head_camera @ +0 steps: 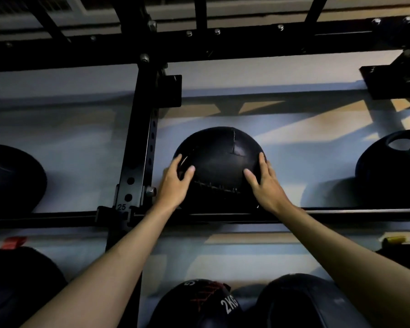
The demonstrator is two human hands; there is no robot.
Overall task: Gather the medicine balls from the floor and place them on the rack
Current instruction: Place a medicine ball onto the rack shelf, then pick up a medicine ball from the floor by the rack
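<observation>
A black steel rack (137,147) stands against a pale wall in dim light. Beyond its upright, left of the hands, a dark ball (12,178) rests on the same shelf. The left hand (174,183) and right hand (266,185) are apart. They cup the medicine ball (219,162) from either side with fingers spread round its curve, probably to steady it on the rails. The upright crowds the left hand. A handled ball (393,169) sits further right.
</observation>
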